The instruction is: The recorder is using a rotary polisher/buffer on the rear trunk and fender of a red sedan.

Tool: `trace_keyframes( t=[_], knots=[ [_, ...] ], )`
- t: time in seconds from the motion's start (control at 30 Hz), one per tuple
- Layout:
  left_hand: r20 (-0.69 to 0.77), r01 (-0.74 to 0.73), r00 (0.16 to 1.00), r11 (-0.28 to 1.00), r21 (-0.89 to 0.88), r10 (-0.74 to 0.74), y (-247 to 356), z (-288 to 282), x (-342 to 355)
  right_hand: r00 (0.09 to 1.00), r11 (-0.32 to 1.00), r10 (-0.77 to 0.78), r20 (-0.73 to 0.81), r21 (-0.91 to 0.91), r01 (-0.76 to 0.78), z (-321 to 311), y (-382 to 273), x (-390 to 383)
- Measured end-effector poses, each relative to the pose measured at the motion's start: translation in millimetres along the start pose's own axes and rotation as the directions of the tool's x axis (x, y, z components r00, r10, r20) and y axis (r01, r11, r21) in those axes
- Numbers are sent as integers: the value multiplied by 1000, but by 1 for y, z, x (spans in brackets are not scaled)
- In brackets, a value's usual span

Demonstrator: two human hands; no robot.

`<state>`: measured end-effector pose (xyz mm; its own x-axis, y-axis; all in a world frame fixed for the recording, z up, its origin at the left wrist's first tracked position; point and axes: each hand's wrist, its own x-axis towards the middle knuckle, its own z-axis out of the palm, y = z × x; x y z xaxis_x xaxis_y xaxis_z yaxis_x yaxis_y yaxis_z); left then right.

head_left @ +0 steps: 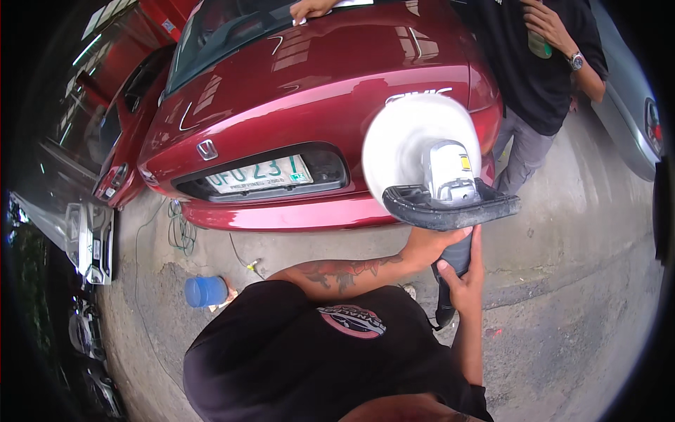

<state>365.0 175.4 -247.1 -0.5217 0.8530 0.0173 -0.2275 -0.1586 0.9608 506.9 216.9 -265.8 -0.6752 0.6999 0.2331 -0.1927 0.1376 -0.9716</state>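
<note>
A car polisher is held up in front of me, its white round pad close to the right side of a dark red car's rear. The pad's rim looks smeared, as if spinning. The tool has a silver head, a black loop handle and a black body. My left hand closes around the polisher just below the loop handle, its fingers partly hidden. Below it, my right hand wraps the black body, thumb in front. Whether the pad touches the paint, I cannot tell.
At the right, a person in black holds a bottle with green liquid. Another hand rests with a white cloth on the trunk lid. A blue bucket and a coiled green hose lie left; other cars flank both sides.
</note>
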Motion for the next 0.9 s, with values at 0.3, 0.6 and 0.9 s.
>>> trace_keyframes(
  t=[0.3,0.6,0.9],
  knots=[
    [-344,-239,909,971,28,233,24,-119,-68,884,912,-176,434,-265,311,100,-10,29],
    [-411,-293,894,927,-234,179,38,-224,-107,785,891,-198,586,-226,394,208,-37,51],
    [-469,-312,854,943,-116,224,-111,-235,-109,874,898,229,428,-439,-21,166,5,-13]
  ],
)
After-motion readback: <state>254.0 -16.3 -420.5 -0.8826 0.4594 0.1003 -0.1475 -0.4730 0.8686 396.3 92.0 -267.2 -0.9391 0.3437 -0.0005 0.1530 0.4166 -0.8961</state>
